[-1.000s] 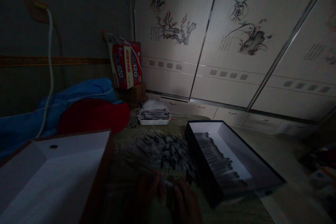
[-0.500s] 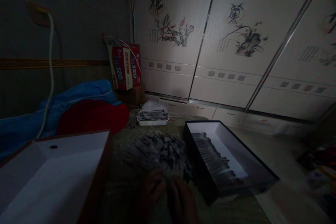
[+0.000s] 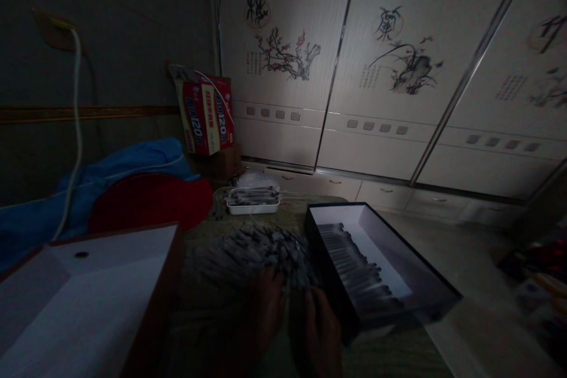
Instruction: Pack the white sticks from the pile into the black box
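Note:
A loose pile of slender, pen-like sticks (image 3: 248,251), see-through with dark ends, lies on the table in front of me. My left hand (image 3: 267,307) reaches to the near edge of this pile; its fingertips blur into the dark. My right hand (image 3: 322,328) is beside it, fingers bent and close together by the pile's near right edge. What it holds, if anything, is too dark to make out. To the right, a dark-rimmed box (image 3: 410,260) with a white inside holds a row of similar sticks (image 3: 358,266) along its left side.
At left stands a brown-edged box (image 3: 110,301) with a white inside. A white tray (image 3: 253,209) of sticks sits at the table's back. Red cloth (image 3: 153,201), blue cloth (image 3: 133,159) and a red carton (image 3: 208,115) lie beyond. Cabinet doors (image 3: 283,94) span the back.
My hands were close together near the table's front; now they are apart, the left further forward at the pile, the right nearer the dark-rimmed box. The view has shifted slightly.

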Motion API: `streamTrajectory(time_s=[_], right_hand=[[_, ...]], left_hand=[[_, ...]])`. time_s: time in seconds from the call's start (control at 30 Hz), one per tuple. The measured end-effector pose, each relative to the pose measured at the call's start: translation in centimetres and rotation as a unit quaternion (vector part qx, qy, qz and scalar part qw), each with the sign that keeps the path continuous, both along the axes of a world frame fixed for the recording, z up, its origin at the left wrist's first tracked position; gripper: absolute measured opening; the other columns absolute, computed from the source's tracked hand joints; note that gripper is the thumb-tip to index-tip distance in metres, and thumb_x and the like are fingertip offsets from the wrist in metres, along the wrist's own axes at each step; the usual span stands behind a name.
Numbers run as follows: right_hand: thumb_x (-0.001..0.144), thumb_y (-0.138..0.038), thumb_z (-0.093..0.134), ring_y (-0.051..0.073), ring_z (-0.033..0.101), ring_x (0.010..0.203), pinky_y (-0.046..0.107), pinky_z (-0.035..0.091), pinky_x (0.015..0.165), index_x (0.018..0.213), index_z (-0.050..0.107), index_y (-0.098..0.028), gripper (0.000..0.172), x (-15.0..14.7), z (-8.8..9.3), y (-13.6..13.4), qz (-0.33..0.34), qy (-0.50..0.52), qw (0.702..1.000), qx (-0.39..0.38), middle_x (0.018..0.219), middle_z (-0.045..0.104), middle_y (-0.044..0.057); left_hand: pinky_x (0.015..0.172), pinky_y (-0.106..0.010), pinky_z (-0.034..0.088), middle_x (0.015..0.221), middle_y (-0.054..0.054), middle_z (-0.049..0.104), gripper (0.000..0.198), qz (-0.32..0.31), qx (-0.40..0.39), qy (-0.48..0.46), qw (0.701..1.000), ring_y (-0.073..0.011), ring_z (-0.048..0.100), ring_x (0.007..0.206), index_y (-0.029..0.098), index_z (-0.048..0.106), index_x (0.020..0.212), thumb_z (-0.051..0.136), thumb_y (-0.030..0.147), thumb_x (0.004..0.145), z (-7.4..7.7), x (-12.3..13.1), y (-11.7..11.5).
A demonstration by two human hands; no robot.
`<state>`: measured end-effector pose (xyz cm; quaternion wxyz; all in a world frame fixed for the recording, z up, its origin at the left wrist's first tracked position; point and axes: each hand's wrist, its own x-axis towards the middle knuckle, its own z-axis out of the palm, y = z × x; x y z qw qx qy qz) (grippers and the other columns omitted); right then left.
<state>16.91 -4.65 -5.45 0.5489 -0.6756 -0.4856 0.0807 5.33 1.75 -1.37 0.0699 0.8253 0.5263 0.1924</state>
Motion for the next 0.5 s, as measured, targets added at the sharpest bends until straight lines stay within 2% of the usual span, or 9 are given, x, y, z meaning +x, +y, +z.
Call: streamTrajectory(time_s=[0.13,0.33,0.5], right_hand=[[0.09,-0.048,0.04,0.023,0.066,0.09,0.031,0.05,0.077,0.102,0.065,-0.018,0.041,0.0,0.5,-0.1,0.008,0.011,1.0,-0.015,0.099,0.071,0.011],[0.087,-0.051,0.042,0.024,0.065,0.097,0.031,0.05,0.081,0.107,0.064,-0.016,0.046,0.2,-0.6,-0.2,0.022,0.017,0.999,-0.039,0.106,0.069,0.013],[0.086,-0.054,0.044,0.024,0.066,0.091,0.03,0.051,0.077,0.104,0.065,-0.018,0.046,0.2,-0.6,0.0,0.016,0.031,0.999,-0.042,0.099,0.07,0.012]], left_hand=[[0.082,-0.039,0.041,0.098,-0.011,0.064,0.023,0.015,0.005,0.043,0.999,-0.0277,0.056,0.095,0.017,0.063,0.095,0.05,0.014,0.076,-0.1,0.1,0.5],[0.086,-0.038,0.04,0.101,-0.012,0.063,0.027,0.031,0.012,0.046,0.998,-0.0266,0.055,0.098,0.014,0.063,0.097,0.046,0.008,0.076,-0.7,0.0,0.8],[0.083,-0.039,0.042,0.097,-0.012,0.064,0.028,0.024,0.028,0.01,0.999,-0.0272,0.056,0.094,0.015,0.065,0.09,0.044,0.005,0.074,-0.8,0.2,0.8]])
